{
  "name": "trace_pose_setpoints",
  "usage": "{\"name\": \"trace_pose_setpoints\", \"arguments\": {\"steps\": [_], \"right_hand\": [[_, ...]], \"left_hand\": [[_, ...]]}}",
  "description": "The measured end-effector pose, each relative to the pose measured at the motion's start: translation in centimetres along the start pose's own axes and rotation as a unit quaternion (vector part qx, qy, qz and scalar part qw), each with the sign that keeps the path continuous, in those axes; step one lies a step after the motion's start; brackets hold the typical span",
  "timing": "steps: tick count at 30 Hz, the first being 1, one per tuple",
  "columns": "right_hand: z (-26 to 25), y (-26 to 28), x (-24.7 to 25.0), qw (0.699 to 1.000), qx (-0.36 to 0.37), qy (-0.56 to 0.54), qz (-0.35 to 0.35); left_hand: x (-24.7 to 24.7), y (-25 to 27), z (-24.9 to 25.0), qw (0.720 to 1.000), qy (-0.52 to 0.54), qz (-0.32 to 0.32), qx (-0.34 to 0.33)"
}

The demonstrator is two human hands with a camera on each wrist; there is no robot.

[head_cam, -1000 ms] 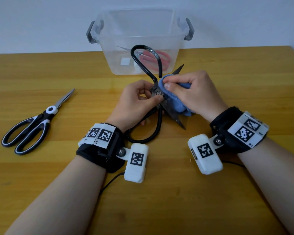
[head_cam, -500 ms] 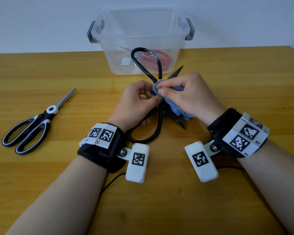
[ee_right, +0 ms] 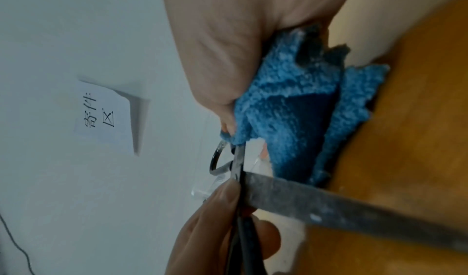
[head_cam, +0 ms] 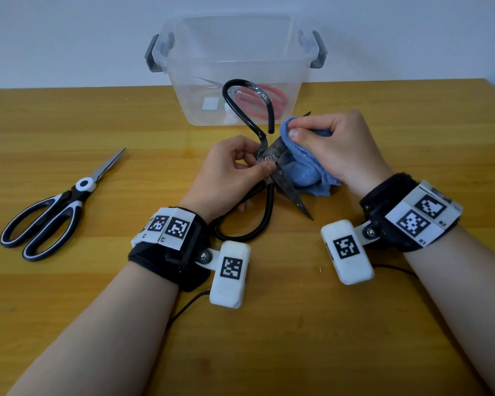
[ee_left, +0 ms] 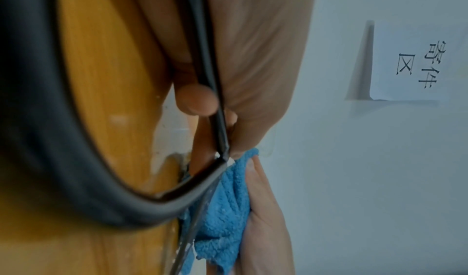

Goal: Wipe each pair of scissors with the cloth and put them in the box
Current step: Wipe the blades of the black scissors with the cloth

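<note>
- The clear plastic storage box with grey side latches [head_cam: 269, 61] stands open at the far edge of the wooden table [head_cam: 383, 324], against the pale wall; inside it lies a pair of red-handled scissors [head_cam: 259, 102], seen through the front wall, with a white label beside them.
- Your left hand [head_cam: 226, 178] pinches the large black-handled iron scissors [head_cam: 269, 172] at the pivot, thumb and forefinger curled round the joint; the blades are spread, one black loop handle rising in front of the box, the other lying on the table under your wrist.
- Your right hand [head_cam: 337, 147] is clamped on the folded blue terry cloth [head_cam: 303, 170], which it presses against the upper blade, just beside the pivot; the lower blade points toward you, bare and dull grey.
- In the right wrist view, the cloth [ee_right: 291, 109] is bunched under the palm, and the grey blade [ee_right: 329, 205] crosses below it.
- A second pair, black-and-white-handled scissors [head_cam: 52, 210], lies closed on the table well to your left, tips pointing away from you.
- A small paper note with printed characters [ee_left: 415, 63] is stuck on the wall.
- The raised black loop partly hides the contents of the box.
</note>
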State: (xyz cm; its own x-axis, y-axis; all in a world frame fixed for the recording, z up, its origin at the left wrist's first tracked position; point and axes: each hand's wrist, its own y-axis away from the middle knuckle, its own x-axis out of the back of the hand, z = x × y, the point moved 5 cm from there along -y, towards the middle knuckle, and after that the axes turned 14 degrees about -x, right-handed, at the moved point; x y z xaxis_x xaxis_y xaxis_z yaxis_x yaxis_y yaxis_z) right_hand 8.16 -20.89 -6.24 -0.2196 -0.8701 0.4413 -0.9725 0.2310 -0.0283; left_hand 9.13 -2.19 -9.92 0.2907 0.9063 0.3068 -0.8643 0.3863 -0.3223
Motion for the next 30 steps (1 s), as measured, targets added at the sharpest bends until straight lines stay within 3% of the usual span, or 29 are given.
{"name": "trace_pose_setpoints", "arguments": {"steps": [2, 5, 10, 14, 15, 18, 19, 23, 28, 30], "right_hand": [[0.1, 0.1, -0.5, 0.999, -0.013, -0.009, -0.030], [0.0, 0.5, -1.8, 0.990, -0.037, 0.012, -0.135], [0.2, 0.0, -0.4, 0.998, -0.021, -0.052, -0.030], [0.2, 0.4, -2.0, 0.989, -0.051, -0.013, -0.138], [0.3, 0.2, -1.7, 0.990, -0.052, -0.020, -0.132], [0.3, -0.2, -0.1, 0.998, -0.025, -0.057, -0.026], [0.2, -0.2, -0.1, 0.998, -0.023, -0.056, -0.025], [-0.1, 0.3, -1.8, 0.985, -0.054, 0.006, -0.163], [0.3, -0.5, 0.3, 0.997, -0.033, -0.061, -0.013], [0.4, -0.4, -0.2, 0.996, -0.046, -0.065, -0.040]], "left_hand": [[0.1, 0.0, 0.0, 1.000, -0.005, 0.003, 0.001], [0.2, -0.1, 0.0, 1.000, -0.013, 0.003, -0.004], [0.1, -0.1, -0.2, 1.000, 0.005, 0.004, -0.006], [0.2, -0.1, -0.1, 1.000, -0.002, 0.002, -0.007], [0.2, -0.1, 0.0, 1.000, 0.002, 0.000, -0.010], [0.1, 0.0, 0.1, 1.000, 0.004, -0.001, -0.013], [0.1, 0.0, 0.1, 1.000, 0.003, -0.001, -0.012], [0.1, 0.0, 0.0, 1.000, 0.006, -0.008, -0.013], [0.1, 0.0, 0.1, 1.000, 0.007, -0.005, -0.010], [0.2, 0.0, 0.1, 1.000, -0.003, -0.001, -0.010]]}}
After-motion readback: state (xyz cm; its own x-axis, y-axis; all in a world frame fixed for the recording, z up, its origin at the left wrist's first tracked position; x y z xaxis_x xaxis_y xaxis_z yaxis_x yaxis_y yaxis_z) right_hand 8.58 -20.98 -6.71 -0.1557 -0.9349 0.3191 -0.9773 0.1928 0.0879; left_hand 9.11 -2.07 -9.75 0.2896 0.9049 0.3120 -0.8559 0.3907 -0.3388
